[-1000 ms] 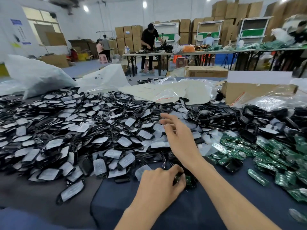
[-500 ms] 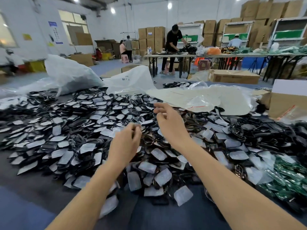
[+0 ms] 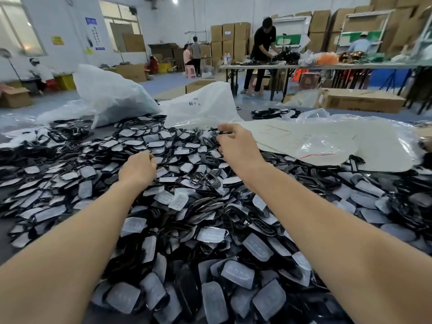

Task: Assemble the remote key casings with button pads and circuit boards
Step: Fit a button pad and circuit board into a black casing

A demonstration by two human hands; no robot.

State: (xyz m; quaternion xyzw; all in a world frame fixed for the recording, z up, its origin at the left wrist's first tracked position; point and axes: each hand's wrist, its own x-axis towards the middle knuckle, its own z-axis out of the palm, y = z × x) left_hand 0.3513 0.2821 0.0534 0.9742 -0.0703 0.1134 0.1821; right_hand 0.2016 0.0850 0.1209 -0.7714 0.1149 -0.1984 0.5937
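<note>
Dark cloth-covered surface (image 3: 98, 318) runs under everything. A big heap of black key casings (image 3: 210, 230) covers most of it, spreading from below both forearms out past both hands and off to either side. Most casings carry a cloudy white button pad (image 3: 240, 274) face up. A few bare black frames (image 3: 203, 181) lie between the two hands, nearer the wrists.

Large white plastic bag (image 3: 112, 97) slumps beyond the left hand, at the far edge of the heap. Second white bag (image 3: 201, 106), with dark writing on it, sits just beyond the right hand. A pale flat sheet (image 3: 304, 134) lies right of the right hand, overlapping the heap. A small clear bag (image 3: 327, 146) rests on that sheet.

Both bare forearms reach forward over the heap.

Right hand (image 3: 236, 146) is furthest out, at the far rim of the heap. Its fingers are curled, with thumb and forefinger close together at something dark. Cannot tell if it actually has hold of a casing.

Left hand (image 3: 138, 170) is nearer and lower, knuckles up, fingers curled down into the casings. The fingertips are hidden, so I cannot tell what it has hold of, if anything.
</note>
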